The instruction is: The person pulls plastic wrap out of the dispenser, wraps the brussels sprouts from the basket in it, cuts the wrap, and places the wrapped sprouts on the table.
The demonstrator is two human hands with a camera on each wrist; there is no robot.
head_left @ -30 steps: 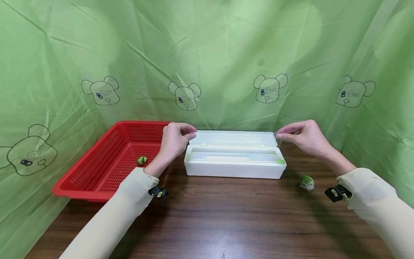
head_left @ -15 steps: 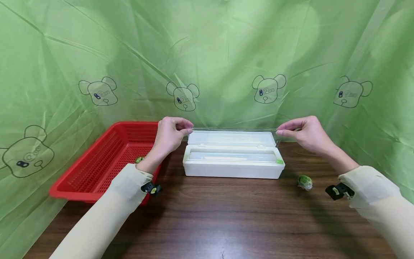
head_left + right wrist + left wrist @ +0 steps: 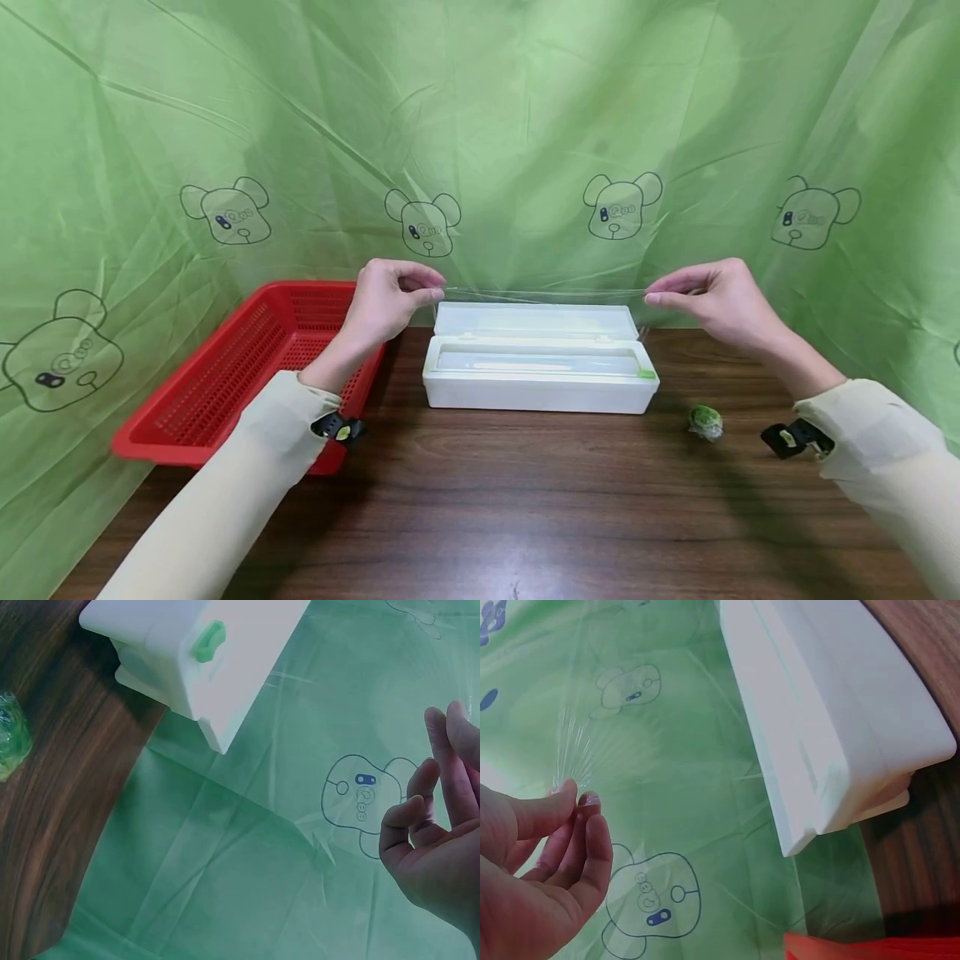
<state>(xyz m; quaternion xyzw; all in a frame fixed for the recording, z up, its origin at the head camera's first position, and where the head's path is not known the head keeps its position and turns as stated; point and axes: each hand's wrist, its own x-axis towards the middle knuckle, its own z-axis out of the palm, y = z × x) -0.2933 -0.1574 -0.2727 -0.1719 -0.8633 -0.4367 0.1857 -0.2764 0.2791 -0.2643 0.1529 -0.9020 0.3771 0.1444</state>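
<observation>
Thumb and fingertips of my left hand (image 3: 386,304) pinch one corner of a clear sheet of cling film (image 3: 542,294), which gathers into creases there in the left wrist view. At the other corner my right hand (image 3: 716,302) pinches the film between thumb and index finger, its other fingers loosely curled. The film's upper edge runs nearly straight between both hands, above and behind a white cling film dispenser box (image 3: 540,397). Its lid (image 3: 536,321) is tipped back, and a green slider (image 3: 647,374) sits at its right end.
On the brown wooden table (image 3: 540,500), a green leafy ball (image 3: 706,422) in clear wrap lies right of the box. A red perforated basket (image 3: 176,454) stands at left, partly covered by my left arm. Green cloth (image 3: 525,125) hangs close behind.
Both hands have risen and spread slightly apart, drawing the cling film upward above the lid. My left forearm now hides the green ball inside the basket.
</observation>
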